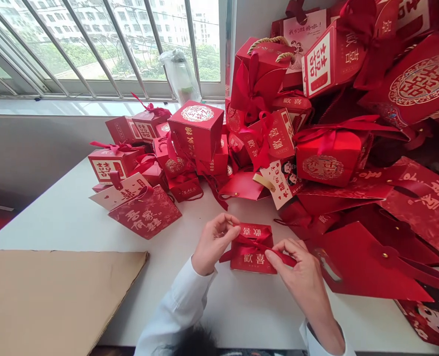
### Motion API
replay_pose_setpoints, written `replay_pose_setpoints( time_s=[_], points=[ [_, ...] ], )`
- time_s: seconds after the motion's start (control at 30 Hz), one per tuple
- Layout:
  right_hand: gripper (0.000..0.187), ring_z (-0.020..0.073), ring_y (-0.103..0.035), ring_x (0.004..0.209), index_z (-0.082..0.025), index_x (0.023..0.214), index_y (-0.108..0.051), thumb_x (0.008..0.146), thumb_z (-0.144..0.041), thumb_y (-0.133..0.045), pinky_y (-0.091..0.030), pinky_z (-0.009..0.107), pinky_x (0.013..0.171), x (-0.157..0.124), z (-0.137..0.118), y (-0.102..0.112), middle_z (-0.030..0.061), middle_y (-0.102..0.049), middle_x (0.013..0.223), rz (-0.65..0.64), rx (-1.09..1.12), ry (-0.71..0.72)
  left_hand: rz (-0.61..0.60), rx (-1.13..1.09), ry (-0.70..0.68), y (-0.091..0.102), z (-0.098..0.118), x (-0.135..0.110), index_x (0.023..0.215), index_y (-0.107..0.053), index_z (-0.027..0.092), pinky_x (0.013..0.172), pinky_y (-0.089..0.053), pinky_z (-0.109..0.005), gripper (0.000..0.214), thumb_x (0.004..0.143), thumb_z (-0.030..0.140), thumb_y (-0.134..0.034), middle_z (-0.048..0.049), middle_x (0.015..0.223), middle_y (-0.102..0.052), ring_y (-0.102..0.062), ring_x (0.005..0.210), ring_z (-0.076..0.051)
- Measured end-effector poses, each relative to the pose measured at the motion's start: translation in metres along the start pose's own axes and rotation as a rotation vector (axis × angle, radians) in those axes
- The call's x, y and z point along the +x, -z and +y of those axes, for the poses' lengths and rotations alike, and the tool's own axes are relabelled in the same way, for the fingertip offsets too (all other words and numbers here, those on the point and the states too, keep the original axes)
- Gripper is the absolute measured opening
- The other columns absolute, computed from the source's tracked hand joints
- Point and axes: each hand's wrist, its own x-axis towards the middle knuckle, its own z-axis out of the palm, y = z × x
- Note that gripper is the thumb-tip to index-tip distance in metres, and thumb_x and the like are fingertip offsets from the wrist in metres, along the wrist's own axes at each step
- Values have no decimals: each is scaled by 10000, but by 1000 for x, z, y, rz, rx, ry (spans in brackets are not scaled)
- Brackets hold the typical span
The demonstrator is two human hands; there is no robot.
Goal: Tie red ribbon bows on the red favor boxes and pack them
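Note:
A small red gift box (254,263) with gold characters lies on the white table in front of me. Across its top runs a red ribbon (255,243), knotted into a bow at the middle. My left hand (216,242) pinches the ribbon at the box's upper left, thumb and fingertips together. On the other side, my right hand (299,269) has a ribbon loop between thumb and fingers at the box's right edge. Both hands stay close above the box, which rests flat.
Red gift boxes (197,128) are piled at the back, with a larger heap of red bags (371,252) on the right. A red bag with a white card (145,212) stands left. Cardboard (56,296) covers the near left. Behind is a barred window (130,49) with a plastic-wrapped cup (182,76).

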Motion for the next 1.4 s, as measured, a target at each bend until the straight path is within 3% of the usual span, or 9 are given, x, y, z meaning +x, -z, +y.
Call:
replay_pose_setpoints(
  time_s=[0.17,0.3,0.47,0.57,0.8,1.0,1.1,1.4],
  points=[
    [222,205,-537,769,-230,655,-539,820,-376,-569,-406,283,675,-5,-2,0,2,-607,708,-40,-75,13,12,54,-33,0,3,3,784,-564,150,543,-352,-201,261,835,406,-567,23,604,-503,-431,572,-91],
    [314,218,-553,783,-245,732,-615,791,-553,-601,-431,292,650,-6,1,0,16,-643,779,-40,-106,19,-161,213,-48,10,9,1,867,-604,152,630,-419,-239,350,887,476,-474,-34,752,-614,-526,679,-131],
    [408,208,-555,763,-250,745,-608,858,-619,-476,-439,274,608,-6,-1,1,19,-641,776,-27,-52,10,-301,377,-116,22,19,-5,935,-631,165,687,-429,-253,280,761,380,-676,-34,854,-656,-541,768,-157],
    [392,195,-539,740,-248,729,-579,931,-530,-397,-413,252,555,-6,-4,0,20,-619,751,-34,-18,-18,-267,409,-175,23,21,-7,921,-640,168,722,-426,-263,194,791,313,-645,-23,833,-660,-543,773,-156],
    [235,190,-519,757,-251,775,-577,898,-428,-485,-390,213,460,-9,-4,-6,22,-623,824,-41,0,-39,-164,425,-259,17,14,-7,936,-642,174,800,-439,-300,146,848,257,-559,-52,920,-650,-565,847,-176],
    [308,203,-525,772,-255,789,-613,854,-543,-524,-402,232,482,-8,-7,0,25,-632,820,-64,-30,-44,-252,401,-248,19,9,-9,957,-632,179,794,-454,-297,147,830,202,-561,-55,959,-656,-559,853,-177],
    [368,203,-537,770,-249,764,-605,875,-574,-473,-426,259,547,-6,-12,1,22,-634,801,-65,-29,-35,-228,439,-244,19,12,-10,935,-632,178,769,-452,-282,128,822,186,-571,-39,913,-659,-560,821,-168],
    [157,193,-587,731,-243,805,-571,862,-378,-514,-397,241,469,-6,-9,-9,30,-635,808,31,0,-37,-181,498,-334,14,17,-9,966,-633,182,745,-457,-268,175,876,153,-486,-46,907,-641,-567,796,-154]
  ],
)
